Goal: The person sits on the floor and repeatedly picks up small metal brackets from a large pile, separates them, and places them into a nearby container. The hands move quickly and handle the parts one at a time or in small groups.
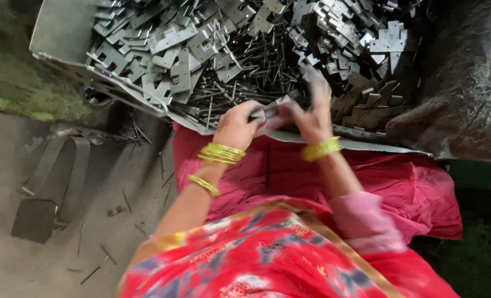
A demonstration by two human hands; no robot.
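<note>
My left hand (pixel 239 122) and my right hand (pixel 311 113) meet over the near edge of a metal tray (pixel 57 33). Together they grip a small grey metal piece (pixel 268 112) between the fingertips. Both wrists carry yellow-green bangles. The tray holds a heap of flat stamped metal plates (pixel 173 49) and many thin metal pins (pixel 256 72). My hands are blurred, so the exact shape of the held piece is unclear. A pink and red garment covers my lap below the hands.
A dark sack-like bulk (pixel 466 83) rises at the right of the tray. On the concrete floor at the left lie a bent metal strap (pixel 63 165), a dark flat block (pixel 33 219) and scattered pins.
</note>
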